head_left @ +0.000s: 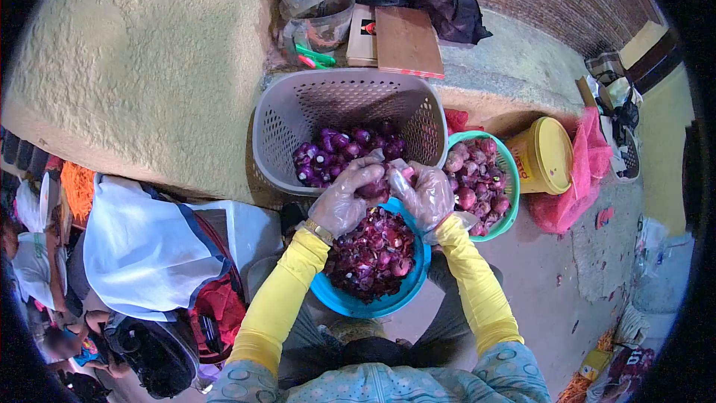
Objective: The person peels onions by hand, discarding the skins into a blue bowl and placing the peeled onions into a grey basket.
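My left hand [345,198] and my right hand [423,191], both in clear plastic gloves over yellow sleeves, meet over a blue bowl [339,302] full of purple onion skins [371,251]. Both hands close around one small red onion [375,189] between them. Just beyond the hands a grey perforated basket [277,128] holds peeled purple onions [339,151]. To the right a green bowl [510,192] holds unpeeled reddish onions [474,179].
A yellow lidded bucket [547,154] and a pink mesh bag [578,179] lie at right. A white and blue bag [145,250] sits at left by another person [71,343]. Boxes [406,41] and plastic containers [317,7] rest on the ledge behind the basket.
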`<action>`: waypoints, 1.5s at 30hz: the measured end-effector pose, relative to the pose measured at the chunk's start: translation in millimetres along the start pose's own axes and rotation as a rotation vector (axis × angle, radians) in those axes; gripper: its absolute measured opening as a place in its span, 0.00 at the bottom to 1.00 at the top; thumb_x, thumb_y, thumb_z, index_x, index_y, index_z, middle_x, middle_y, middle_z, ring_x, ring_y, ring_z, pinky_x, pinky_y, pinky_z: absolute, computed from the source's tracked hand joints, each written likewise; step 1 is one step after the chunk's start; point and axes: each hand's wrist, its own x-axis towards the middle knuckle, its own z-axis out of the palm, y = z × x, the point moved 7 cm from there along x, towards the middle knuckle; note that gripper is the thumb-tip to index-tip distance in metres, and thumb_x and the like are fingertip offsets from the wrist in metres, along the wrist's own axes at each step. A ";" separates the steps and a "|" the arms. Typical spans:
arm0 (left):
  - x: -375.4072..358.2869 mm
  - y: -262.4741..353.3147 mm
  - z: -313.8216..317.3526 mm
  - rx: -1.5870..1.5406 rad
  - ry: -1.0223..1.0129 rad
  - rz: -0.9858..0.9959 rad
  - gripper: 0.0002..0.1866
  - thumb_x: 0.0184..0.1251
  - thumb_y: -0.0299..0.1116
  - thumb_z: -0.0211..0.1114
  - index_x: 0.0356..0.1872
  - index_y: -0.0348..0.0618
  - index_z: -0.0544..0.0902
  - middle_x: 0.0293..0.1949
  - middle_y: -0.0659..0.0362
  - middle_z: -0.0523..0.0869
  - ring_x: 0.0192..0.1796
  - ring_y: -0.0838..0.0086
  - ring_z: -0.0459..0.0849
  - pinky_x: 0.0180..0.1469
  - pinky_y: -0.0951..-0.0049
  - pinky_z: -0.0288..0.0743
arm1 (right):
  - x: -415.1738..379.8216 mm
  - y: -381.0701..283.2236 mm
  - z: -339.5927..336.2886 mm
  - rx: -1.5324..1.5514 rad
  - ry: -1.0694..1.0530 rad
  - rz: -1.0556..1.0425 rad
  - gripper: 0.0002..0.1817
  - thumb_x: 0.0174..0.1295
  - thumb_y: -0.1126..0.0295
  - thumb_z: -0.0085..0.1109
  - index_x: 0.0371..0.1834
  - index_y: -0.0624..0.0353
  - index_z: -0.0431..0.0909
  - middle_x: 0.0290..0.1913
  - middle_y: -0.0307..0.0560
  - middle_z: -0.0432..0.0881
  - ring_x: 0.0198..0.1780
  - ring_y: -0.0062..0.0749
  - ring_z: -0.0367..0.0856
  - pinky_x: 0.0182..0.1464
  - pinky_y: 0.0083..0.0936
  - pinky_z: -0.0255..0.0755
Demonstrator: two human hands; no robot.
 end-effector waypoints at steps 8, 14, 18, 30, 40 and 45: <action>5.6 3.5 -8.1 0.010 -0.012 0.075 0.20 0.75 0.37 0.65 0.64 0.48 0.80 0.66 0.61 0.80 0.66 0.70 0.79 0.66 0.60 0.77 | -0.2 6.4 -2.6 -0.025 -0.040 -0.048 0.26 0.64 0.46 0.71 0.31 0.61 0.81 0.24 0.53 0.81 0.24 0.46 0.76 0.35 0.39 0.74; 1.7 6.9 5.3 -0.296 -0.041 0.069 0.24 0.75 0.32 0.64 0.69 0.37 0.76 0.62 0.48 0.84 0.66 0.58 0.82 0.74 0.52 0.72 | -5.1 -19.6 -4.4 -0.113 -0.027 -0.125 0.30 0.55 0.40 0.76 0.33 0.59 0.82 0.26 0.57 0.82 0.30 0.60 0.83 0.34 0.46 0.75; 2.1 5.9 8.7 -0.337 -0.072 0.108 0.23 0.75 0.32 0.65 0.68 0.39 0.77 0.65 0.48 0.83 0.69 0.58 0.80 0.75 0.52 0.72 | -3.9 -19.5 -1.3 -0.159 -0.031 -0.126 0.28 0.58 0.41 0.73 0.36 0.58 0.84 0.29 0.57 0.85 0.34 0.62 0.84 0.36 0.46 0.76; 3.5 -4.5 8.1 -0.405 -0.118 0.148 0.24 0.79 0.37 0.63 0.72 0.43 0.75 0.68 0.49 0.80 0.72 0.57 0.77 0.73 0.55 0.75 | -4.6 -16.2 5.3 -0.081 -0.015 -0.154 0.25 0.65 0.45 0.69 0.51 0.57 0.87 0.33 0.60 0.87 0.36 0.60 0.86 0.40 0.45 0.78; 1.6 -8.4 6.2 -0.363 -0.081 0.157 0.25 0.81 0.41 0.62 0.73 0.47 0.73 0.71 0.51 0.77 0.73 0.60 0.75 0.76 0.52 0.71 | -4.5 -14.6 10.3 0.007 -0.058 -0.123 0.24 0.68 0.46 0.64 0.37 0.59 0.86 0.28 0.59 0.85 0.32 0.60 0.86 0.37 0.47 0.77; -4.3 -0.2 13.3 -0.254 -0.064 0.166 0.19 0.81 0.38 0.62 0.68 0.49 0.76 0.71 0.59 0.77 0.71 0.68 0.77 0.71 0.59 0.76 | -6.7 -23.8 9.3 -0.032 -0.129 -0.192 0.21 0.67 0.51 0.66 0.34 0.62 0.86 0.26 0.57 0.85 0.30 0.57 0.86 0.36 0.43 0.77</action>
